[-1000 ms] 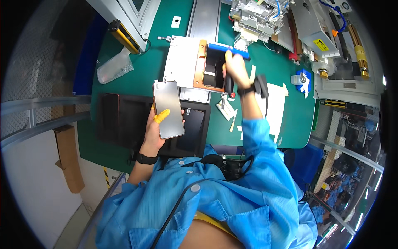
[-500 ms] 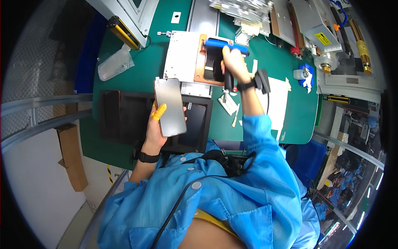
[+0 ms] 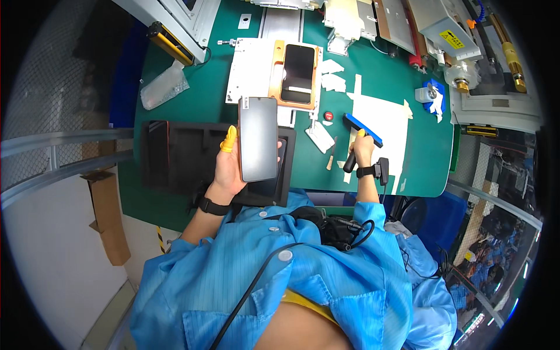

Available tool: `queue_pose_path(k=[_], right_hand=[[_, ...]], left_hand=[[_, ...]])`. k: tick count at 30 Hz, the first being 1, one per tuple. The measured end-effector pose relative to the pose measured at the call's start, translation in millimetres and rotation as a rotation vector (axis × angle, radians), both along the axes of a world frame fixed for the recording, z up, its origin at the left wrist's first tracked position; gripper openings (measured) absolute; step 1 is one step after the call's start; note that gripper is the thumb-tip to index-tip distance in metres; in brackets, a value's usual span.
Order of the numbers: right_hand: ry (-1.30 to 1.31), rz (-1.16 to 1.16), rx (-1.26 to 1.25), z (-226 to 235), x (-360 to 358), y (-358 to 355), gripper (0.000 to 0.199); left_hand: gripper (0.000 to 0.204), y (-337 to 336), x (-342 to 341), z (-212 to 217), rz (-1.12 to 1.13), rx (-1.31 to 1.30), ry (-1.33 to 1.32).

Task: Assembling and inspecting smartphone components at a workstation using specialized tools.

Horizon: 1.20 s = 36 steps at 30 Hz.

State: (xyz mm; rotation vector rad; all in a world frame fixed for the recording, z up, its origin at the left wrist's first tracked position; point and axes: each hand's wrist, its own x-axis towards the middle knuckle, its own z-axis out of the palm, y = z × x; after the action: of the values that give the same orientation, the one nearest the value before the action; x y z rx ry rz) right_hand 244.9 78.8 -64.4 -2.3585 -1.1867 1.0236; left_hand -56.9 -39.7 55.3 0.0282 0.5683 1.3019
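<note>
My left hand [image 3: 226,168], a yellow cot on its thumb, holds a phone [image 3: 259,143] with its greyish screen side up and a small tab at its top edge. It is above the black foam tray [image 3: 192,166]. My right hand [image 3: 363,150] grips a blue roller [image 3: 354,122] by its black handle, over the white sheet [image 3: 388,119] taped to the table. Farther off, a dark phone-shaped panel [image 3: 298,67] lies inside a copper-coloured frame [image 3: 275,73] on a white fixture plate [image 3: 245,70]. A light patch shows near the panel's lower end.
Right of the frame lie white scraps [image 3: 332,81]. A red button [image 3: 328,116], a white block [image 3: 319,138] and a thin brush-like tool [image 3: 331,160] are nearer. Bubble wrap [image 3: 163,87] lies at left. Machine parts [image 3: 344,26] stand at the back, a dispenser bottle [image 3: 424,94] at right.
My right hand has carried the roller from above the copper frame rightward and nearer, onto the sheet. My left hand with the phone has shifted slightly right. The blurred machine part has moved back.
</note>
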Motion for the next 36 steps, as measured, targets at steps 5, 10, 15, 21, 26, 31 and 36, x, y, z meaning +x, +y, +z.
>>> queue_pose_path(k=[5, 10, 15, 21, 26, 31, 36], right_hand=[[0.08, -0.011, 0.195, -12.7, 40.6, 31.8, 0.038], [0.077, -0.153, 0.327, -63.6, 86.1, 10.1, 0.036], [0.021, -0.227, 0.219, -29.1, 3.2, -82.4, 0.04], [-0.05, -0.11, 0.288, -76.9, 92.5, 18.1, 0.046], [0.049, -0.31, 0.326, -62.8, 55.1, 1.9, 0.038], [0.171, -0.36, 0.235, -54.5, 10.5, -58.6, 0.036], [0.587, -0.507, 0.208, -64.5, 22.5, -68.3, 0.029]], left_hand=[[0.055, -1.0, 12.8, 4.0, -0.028, -0.01, -0.048], [0.055, -1.6, 18.1, 7.2, -0.07, 0.021, -0.056], [0.055, -3.1, 26.5, 8.6, -0.072, 0.049, 0.021], [0.058, 3.7, 36.6, 14.4, -0.131, 0.022, -0.035], [0.06, -3.0, 41.8, 14.4, -0.11, 0.01, 0.006], [0.059, -15.9, 33.8, 9.8, -0.179, 0.045, 0.028], [0.053, -25.4, 21.5, 13.9, -0.223, 0.065, -0.038]])
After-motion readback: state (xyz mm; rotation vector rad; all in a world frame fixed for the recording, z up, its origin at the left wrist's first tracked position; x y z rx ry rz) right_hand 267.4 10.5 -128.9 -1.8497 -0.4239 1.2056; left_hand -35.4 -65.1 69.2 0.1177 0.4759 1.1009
